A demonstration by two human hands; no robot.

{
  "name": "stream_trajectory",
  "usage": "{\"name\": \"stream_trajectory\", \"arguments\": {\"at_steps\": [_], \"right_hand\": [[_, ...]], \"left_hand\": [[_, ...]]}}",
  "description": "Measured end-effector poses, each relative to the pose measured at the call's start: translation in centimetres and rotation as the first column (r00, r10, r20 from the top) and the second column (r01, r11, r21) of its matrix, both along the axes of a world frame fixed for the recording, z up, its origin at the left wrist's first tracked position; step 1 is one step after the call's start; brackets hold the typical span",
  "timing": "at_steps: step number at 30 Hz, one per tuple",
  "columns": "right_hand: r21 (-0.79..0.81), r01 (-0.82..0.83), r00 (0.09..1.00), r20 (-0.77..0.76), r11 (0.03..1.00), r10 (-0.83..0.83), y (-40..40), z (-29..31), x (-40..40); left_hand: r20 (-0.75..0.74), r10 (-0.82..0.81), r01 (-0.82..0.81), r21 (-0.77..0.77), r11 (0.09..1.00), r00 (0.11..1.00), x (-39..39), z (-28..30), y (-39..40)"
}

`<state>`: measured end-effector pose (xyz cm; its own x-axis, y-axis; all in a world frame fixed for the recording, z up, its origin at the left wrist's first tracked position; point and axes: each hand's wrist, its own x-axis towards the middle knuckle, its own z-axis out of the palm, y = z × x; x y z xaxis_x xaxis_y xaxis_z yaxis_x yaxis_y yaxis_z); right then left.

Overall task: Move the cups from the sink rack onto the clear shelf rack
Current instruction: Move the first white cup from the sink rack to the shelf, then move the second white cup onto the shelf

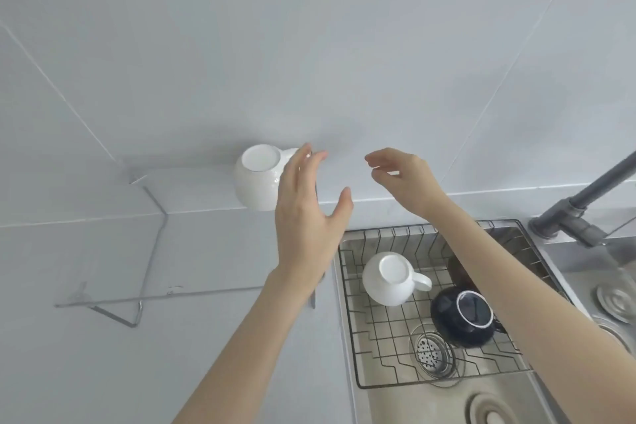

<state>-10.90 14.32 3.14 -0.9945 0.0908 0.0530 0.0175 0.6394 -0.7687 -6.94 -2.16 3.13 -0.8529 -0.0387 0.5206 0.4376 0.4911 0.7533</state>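
Observation:
A white cup stands upside down on the clear shelf rack, near the rack's far right corner by the wall. My left hand hovers just right of it, fingers spread, holding nothing. My right hand is raised further right, fingers loosely curled and empty. In the black wire sink rack a second white cup and a dark blue cup sit upside down. A dark brown cup is partly hidden behind my right forearm.
The sink rack rests over a steel sink with a round strainer. A dark grey faucet rises at the right edge. The tiled wall stands close behind the shelf rack.

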Motion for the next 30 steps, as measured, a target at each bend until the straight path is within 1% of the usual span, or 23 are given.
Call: {"name": "stream_trajectory", "arguments": {"at_steps": [2,3,4,6,8,9,11,15,18,20,23,27,30], "right_hand": [[0.012,0.056,0.997,0.059,0.998,-0.057,2.3,-1.4,1.9],[0.018,0.083,0.992,0.093,0.996,-0.084,3.4,-2.3,2.9],[0.024,0.104,0.986,0.131,0.994,-0.106,4.4,-3.4,3.9],[0.052,0.134,0.966,0.217,0.990,-0.143,6.0,-5.8,5.7],[0.083,0.156,0.936,0.305,0.984,-0.174,7.0,-8.3,7.2],[0.091,0.158,0.922,0.344,0.983,-0.180,7.3,-9.5,7.9],[0.109,0.132,0.900,0.403,0.985,-0.165,7.6,-11.7,8.8],[0.171,0.065,0.880,0.455,0.983,-0.138,7.7,-15.1,9.1],[0.275,0.013,0.876,0.460,0.961,-0.143,7.8,-16.7,8.7],[0.293,0.006,0.881,0.451,0.956,-0.144,8.0,-17.0,8.5],[0.276,0.010,0.886,0.444,0.961,-0.136,8.4,-17.1,8.3],[0.222,0.029,0.894,0.430,0.975,-0.124,8.6,-16.2,8.7],[0.155,0.083,0.925,0.356,0.984,-0.134,8.5,-14.2,9.3]], "left_hand": [[0.014,-0.124,0.123,0.020,0.992,0.992,1.6,-0.7,1.9],[0.064,-0.195,0.194,0.024,0.981,0.979,2.5,-1.3,2.9],[0.145,-0.270,0.268,0.032,0.963,0.952,3.1,-2.2,3.8],[0.356,-0.369,0.369,0.071,0.927,0.858,3.9,-4.8,5.3],[0.559,-0.363,0.382,0.088,0.920,0.745,3.9,-7.7,6.4],[0.637,-0.340,0.377,0.083,0.922,0.692,3.8,-9.0,6.9],[0.728,-0.289,0.376,0.047,0.925,0.622,3.4,-11.3,7.6],[0.784,-0.252,0.414,-0.007,0.910,0.568,2.5,-14.4,9.2],[0.804,-0.226,0.437,-0.047,0.898,0.550,1.9,-16.0,10.3],[0.813,-0.197,0.414,-0.059,0.908,0.549,1.7,-16.7,10.8],[0.805,-0.172,0.354,-0.050,0.934,0.567,1.6,-16.9,11.1],[0.791,-0.198,0.349,-0.020,0.937,0.579,1.8,-16.4,10.8],[0.760,-0.213,0.350,-0.021,0.936,0.614,1.7,-14.9,10.1]]}}
